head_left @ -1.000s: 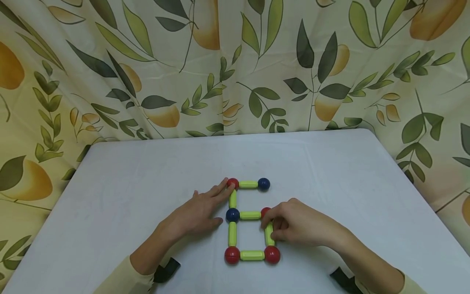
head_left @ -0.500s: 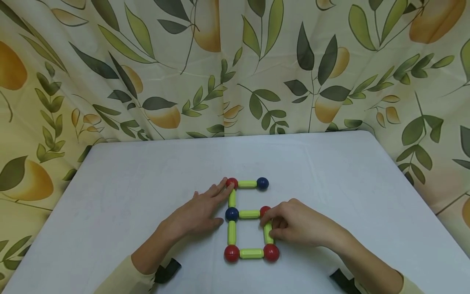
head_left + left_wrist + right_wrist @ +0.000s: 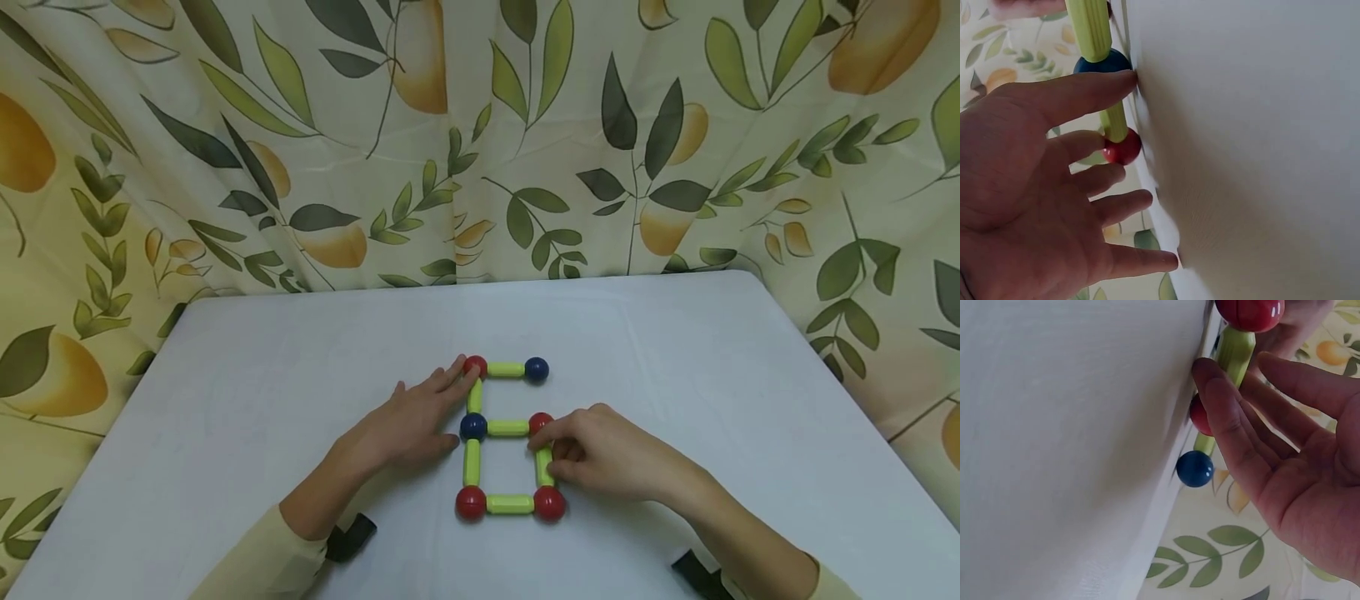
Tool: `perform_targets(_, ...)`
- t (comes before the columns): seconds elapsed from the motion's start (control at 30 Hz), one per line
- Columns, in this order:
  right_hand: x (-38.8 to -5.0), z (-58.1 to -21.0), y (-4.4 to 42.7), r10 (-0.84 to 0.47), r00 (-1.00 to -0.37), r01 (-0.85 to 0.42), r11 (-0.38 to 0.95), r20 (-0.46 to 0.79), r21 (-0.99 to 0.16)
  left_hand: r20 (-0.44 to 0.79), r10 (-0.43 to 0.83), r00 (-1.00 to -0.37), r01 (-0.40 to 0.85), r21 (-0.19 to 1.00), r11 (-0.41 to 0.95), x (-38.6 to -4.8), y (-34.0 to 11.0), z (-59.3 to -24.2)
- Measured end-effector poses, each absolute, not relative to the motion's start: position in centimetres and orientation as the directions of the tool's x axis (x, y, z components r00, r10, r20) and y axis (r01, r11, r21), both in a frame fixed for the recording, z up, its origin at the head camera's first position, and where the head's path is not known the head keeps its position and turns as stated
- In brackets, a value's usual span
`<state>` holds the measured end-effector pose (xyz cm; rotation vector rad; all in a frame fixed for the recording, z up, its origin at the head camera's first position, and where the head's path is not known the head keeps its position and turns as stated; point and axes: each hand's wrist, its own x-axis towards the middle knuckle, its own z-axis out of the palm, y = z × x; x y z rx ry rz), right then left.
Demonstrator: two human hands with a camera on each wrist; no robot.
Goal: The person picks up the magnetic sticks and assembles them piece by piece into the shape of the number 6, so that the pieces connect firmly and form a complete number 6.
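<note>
A flat figure of yellow-green toy rods and red and blue balls lies on the white table: a square with an open arm above it. My left hand [image 3: 408,421] has its fingers spread, fingertips touching the top left red ball [image 3: 476,367]; its thumb lies close to the middle blue ball [image 3: 473,427]. At the square's right side my right hand [image 3: 607,454] pinches the upright rod [image 3: 543,473] between thumb and fingers, just below a red ball [image 3: 541,423]. In the right wrist view, the fingers partly cover this rod [image 3: 1235,353].
A blue ball [image 3: 536,370] ends the top rod [image 3: 506,369]. Red balls form the near corners, left [image 3: 471,503] and right [image 3: 550,504], joined by a rod [image 3: 510,504]. Behind the white table [image 3: 300,350] hangs a leaf-and-fruit patterned curtain [image 3: 525,167].
The whole figure has slid slightly toward the table's far edge, its near end most visibly. The left hand has shifted a little with it. Both hands keep their contact.
</note>
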<state>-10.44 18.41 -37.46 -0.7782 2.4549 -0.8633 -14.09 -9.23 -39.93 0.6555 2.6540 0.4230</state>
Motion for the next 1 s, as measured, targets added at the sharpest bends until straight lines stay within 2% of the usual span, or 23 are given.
perform_targets(0.5,-11.3,-38.3,18.8,-0.55,-0.811,-0.324,0.706,-0.2,-0.63,-0.307,0.491,-0.815,0.367,0.382,0.848,-16.2,-8.8,-40.1)
perform_targets(1.0,-11.2,-38.9,18.8,-0.559,-0.804,-0.325,0.699,-0.203,-0.637,-0.327,0.491,-0.807,0.343,0.418,0.842,-16.8,-9.0,-41.1)
